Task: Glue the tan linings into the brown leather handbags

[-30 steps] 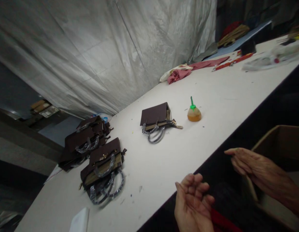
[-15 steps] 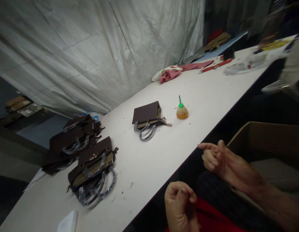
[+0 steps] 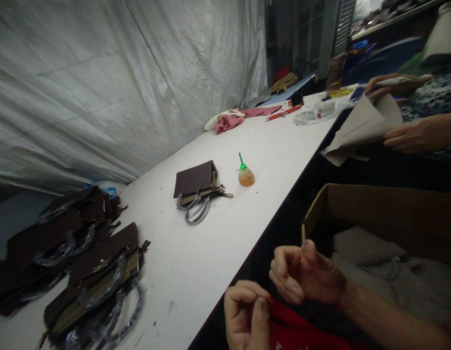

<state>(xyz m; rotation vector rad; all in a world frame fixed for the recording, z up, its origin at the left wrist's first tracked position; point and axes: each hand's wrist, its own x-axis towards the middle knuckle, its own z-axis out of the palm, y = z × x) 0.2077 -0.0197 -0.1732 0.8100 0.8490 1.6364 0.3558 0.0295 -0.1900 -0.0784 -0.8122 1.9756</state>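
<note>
My left hand [image 3: 245,313] is closed in front of the table's near edge, thumb and forefinger drawn together; anything between them is too small or hidden to make out. Just to its right my right hand [image 3: 305,274] has curled fingers with the thumb pressed towards them, and I cannot make out what it holds. Red cloth [image 3: 294,325] lies right below and beside both hands. On the white table [image 3: 218,243] a dark brown handbag [image 3: 194,182] lies with its plastic-wrapped handles towards me. Beside that bag stands a small bottle [image 3: 246,177] of amber liquid with a green spout.
Several brown handbags [image 3: 97,272] lie at the table's left. A cardboard box [image 3: 393,199] with grey-beige bags [image 3: 371,248] stands at right. Pink cloth [image 3: 228,122] and a red tool [image 3: 283,113] lie farther back. A co-worker's hands [image 3: 418,133] hold a beige sheet piece [image 3: 367,124].
The view has swung right, bringing the co-worker's hands and more of the box into sight. My right hand has moved closer to my left, and its outstretched forefinger has curled in.
</note>
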